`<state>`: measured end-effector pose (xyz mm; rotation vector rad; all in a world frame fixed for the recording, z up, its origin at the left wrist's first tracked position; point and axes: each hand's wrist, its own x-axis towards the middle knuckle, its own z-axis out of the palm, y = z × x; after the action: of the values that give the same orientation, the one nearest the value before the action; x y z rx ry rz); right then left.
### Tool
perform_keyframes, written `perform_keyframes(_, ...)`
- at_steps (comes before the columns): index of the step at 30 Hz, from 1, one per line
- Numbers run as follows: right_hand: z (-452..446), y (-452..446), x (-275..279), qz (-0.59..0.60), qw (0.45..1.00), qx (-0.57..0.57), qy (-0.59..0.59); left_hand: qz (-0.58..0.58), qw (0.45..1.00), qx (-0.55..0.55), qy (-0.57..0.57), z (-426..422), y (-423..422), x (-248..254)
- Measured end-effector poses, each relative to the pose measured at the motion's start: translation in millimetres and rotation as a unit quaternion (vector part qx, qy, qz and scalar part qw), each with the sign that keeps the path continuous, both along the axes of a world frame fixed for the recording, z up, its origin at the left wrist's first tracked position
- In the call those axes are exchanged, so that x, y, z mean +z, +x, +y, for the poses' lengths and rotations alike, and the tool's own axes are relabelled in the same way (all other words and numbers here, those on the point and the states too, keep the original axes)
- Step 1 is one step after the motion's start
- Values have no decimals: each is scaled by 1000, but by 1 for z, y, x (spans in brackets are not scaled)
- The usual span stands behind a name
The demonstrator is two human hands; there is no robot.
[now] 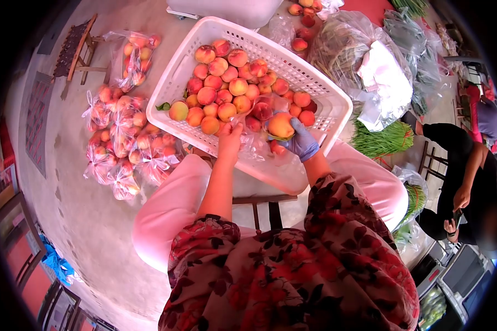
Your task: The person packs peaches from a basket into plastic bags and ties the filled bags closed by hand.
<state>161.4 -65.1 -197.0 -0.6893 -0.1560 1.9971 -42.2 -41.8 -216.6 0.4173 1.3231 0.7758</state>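
Observation:
A white plastic basket [159, 88] full of peaches [206, 95] stands in front of my knees. My right hand [302, 142], in a bluish glove, is closed around a large yellow-orange peach [280, 126] near the basket's front right. Bare and closed, my left hand [230, 133] pinches the edge of a clear plastic bag [253, 148] at the front rim. The bag hangs open between both hands, with some peaches seen in or behind it; which of these I cannot tell. A green leaf [163, 106] lies at the left corner.
Several knotted bags of peaches [128, 124] sit on the floor at left, near a small wooden stool [80, 52]. To the right are bagged greens [345, 44], a bundle of green stalks [382, 138] and a seated person [453, 165] in black. Loose peaches [306, 21] lie behind the basket.

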Motion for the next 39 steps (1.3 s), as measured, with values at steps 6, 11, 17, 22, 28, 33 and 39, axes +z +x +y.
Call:
perform_keyframes(6, 12, -9, 31, 116, 993, -14, 30, 8, 1000, -14, 13, -2, 1, 11)
perform_keyframes(11, 12, -11, 50, -3, 994, 29, 105, 0, 998, -36, 52, -5, -2, -2)
perform_keyframes(17, 19, -18, 73, -455, 847, 77, 264, -2, 998, -34, 57, -5, -3, -6)
perform_keyframes(22, 28, -38, 69, -613, 699, 4, 370, -20, 998, -29, 51, -4, 0, 0)
perform_keyframes(28, 26, -45, 59, -615, 719, -36, 321, -36, 998, -17, 42, -4, 1, 2)
perform_keyframes(33, 51, -33, 59, -483, 850, -124, 168, -162, 983, 73, 41, 13, 31, 15)
perform_keyframes(39, 145, 41, 33, -42, 970, -237, 22, -355, 926, 118, 50, 50, 71, 32)
